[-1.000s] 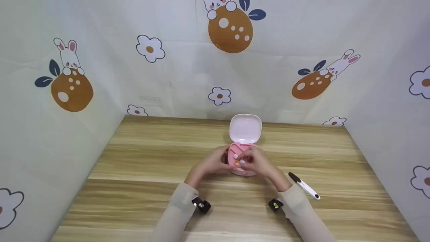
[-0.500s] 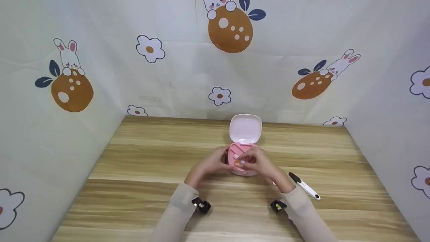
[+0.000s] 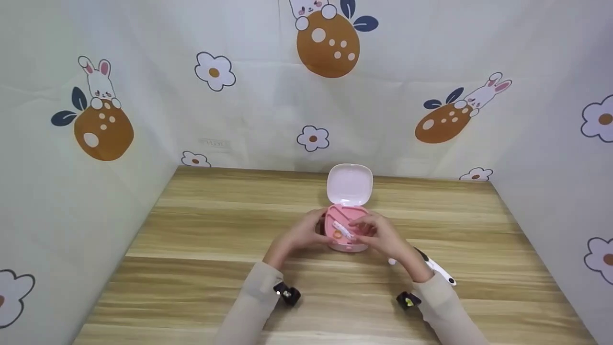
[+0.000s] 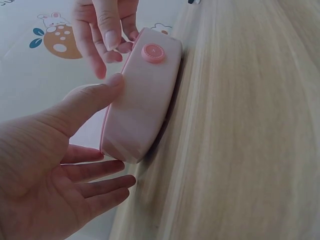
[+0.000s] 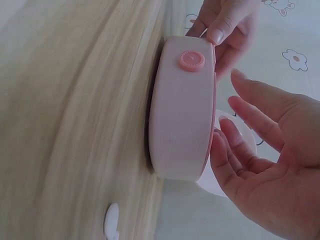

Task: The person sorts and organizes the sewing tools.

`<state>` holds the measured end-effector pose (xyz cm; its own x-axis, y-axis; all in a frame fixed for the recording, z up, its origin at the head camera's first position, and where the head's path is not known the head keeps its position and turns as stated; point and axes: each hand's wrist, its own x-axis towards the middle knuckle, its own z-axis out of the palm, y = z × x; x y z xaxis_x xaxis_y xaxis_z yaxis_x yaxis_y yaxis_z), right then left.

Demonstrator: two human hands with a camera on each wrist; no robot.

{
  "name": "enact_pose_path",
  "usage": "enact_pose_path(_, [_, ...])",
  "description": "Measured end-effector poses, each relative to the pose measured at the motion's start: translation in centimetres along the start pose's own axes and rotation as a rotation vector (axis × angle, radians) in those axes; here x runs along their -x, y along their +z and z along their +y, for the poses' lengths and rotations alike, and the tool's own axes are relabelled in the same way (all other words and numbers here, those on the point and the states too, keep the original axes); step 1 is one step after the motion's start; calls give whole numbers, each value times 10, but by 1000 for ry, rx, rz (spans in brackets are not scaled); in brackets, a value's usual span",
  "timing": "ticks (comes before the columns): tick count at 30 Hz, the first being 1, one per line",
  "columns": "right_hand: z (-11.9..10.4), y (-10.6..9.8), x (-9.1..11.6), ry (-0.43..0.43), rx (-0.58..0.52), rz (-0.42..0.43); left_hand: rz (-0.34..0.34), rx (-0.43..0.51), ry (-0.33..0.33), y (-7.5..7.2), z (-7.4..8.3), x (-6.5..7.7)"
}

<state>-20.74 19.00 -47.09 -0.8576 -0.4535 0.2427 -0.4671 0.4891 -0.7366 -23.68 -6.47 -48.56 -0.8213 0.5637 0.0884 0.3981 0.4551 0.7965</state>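
Observation:
A small box with a pink compartmented inside (image 3: 355, 212) stands before me, its pale lid (image 3: 350, 185) raised at the back. The left wrist view shows its pale front wall (image 4: 137, 107) and round pink button (image 4: 153, 52). A slim white printed piece (image 3: 344, 230) lies slanted inside, beside a small orange ring-like piece (image 3: 337, 234). My left hand (image 3: 306, 230) holds the box's left side, thumb on the front rim. My right hand (image 3: 383, 235) hovers at the right side with loosely bent fingers, some at the rim; nothing shows between thumb and fingertips.
A white stick-shaped tool with a black end (image 3: 441, 272) lies on the wooden table (image 3: 215, 230), partly behind my right forearm. A small white object (image 3: 392, 261) lies beside that forearm. Patterned cloth walls (image 3: 258, 96) stand behind and at both sides.
My right hand has drawn back to the right from the box's inside, uncovering the slim white piece. The left hand has stayed on the box.

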Motion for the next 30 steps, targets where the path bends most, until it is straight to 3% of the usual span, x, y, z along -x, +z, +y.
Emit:
enact_pose_path(15, [4,-17,25,84,7,69,-8,29,-20,1,1,0])
enact_pose_path(30, [9,-31,44,135,81,111,5,19,-13,1,0,0])
